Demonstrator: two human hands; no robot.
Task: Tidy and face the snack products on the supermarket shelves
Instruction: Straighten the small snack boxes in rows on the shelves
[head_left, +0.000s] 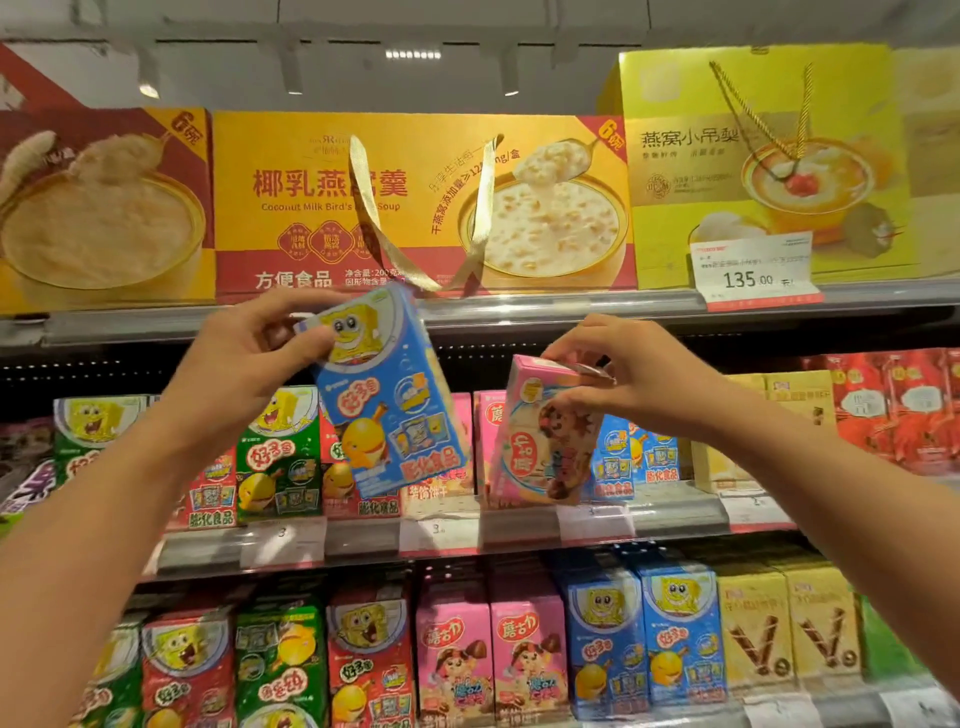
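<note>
while left grip pinches blue box, right grip pinches pink box w/ shelves behind.

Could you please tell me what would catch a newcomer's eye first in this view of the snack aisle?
Two tilted boxes held up in front of the middle shelf stand out first: a blue snack box gripped at its top by the left hand, and a pink snack box pinched at its top by the right hand. Above them, on the top shelf, sits a large yellow gift box with a gold ribbon handle.
</note>
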